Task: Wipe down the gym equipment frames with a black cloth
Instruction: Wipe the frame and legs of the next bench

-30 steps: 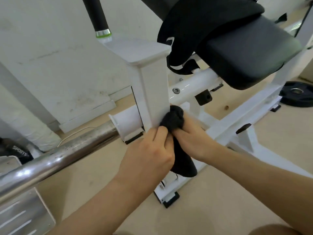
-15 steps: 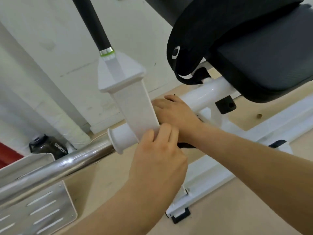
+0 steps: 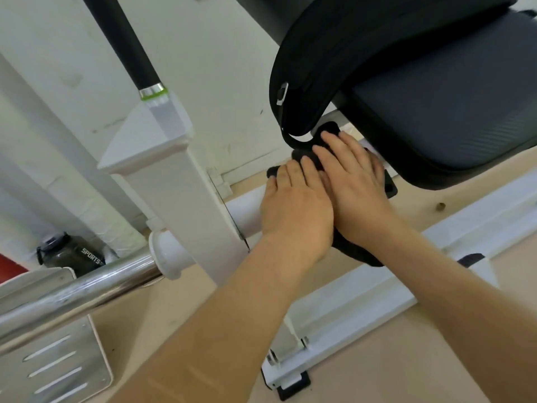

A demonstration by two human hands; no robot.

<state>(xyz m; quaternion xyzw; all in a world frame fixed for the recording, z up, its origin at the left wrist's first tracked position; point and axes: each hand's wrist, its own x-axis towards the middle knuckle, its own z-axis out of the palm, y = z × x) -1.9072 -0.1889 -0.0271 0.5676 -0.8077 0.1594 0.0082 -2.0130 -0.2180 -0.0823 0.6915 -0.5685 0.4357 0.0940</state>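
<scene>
Two hands (image 3: 296, 210) (image 3: 357, 181) press black cloth (image 3: 360, 254) onto white frame tube (image 3: 244, 210).

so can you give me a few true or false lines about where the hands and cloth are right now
The left hand and right hand both press on the black cloth. True.
The cloth lies on the chrome bar. False: it is on the white frame tube.
A dark bottle marked SPORTS sits low at the left. True.
The right hand holds the black handle. False: it lies flat on the cloth.
</scene>
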